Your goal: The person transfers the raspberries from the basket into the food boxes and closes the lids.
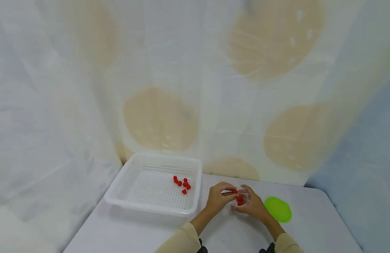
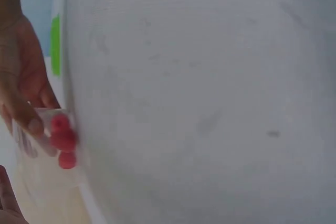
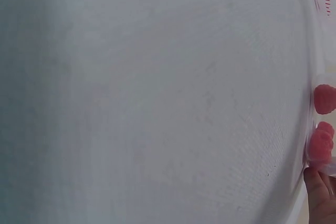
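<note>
both hands, left hand (image 1: pixel 218 199) and right hand (image 1: pixel 252 206), pinch a small clear cup (image 1: pixel 242 197) of seemingly soft, light red berries (image 1: pixel 239 200); best gripped gently by its sides.

basket (image 1: pixel 125 189) left on table (image 1: pixel 315 225), lid (image 1: pixel 278 209) right, berries (image 1: pixel 181 184) in basket
</note>
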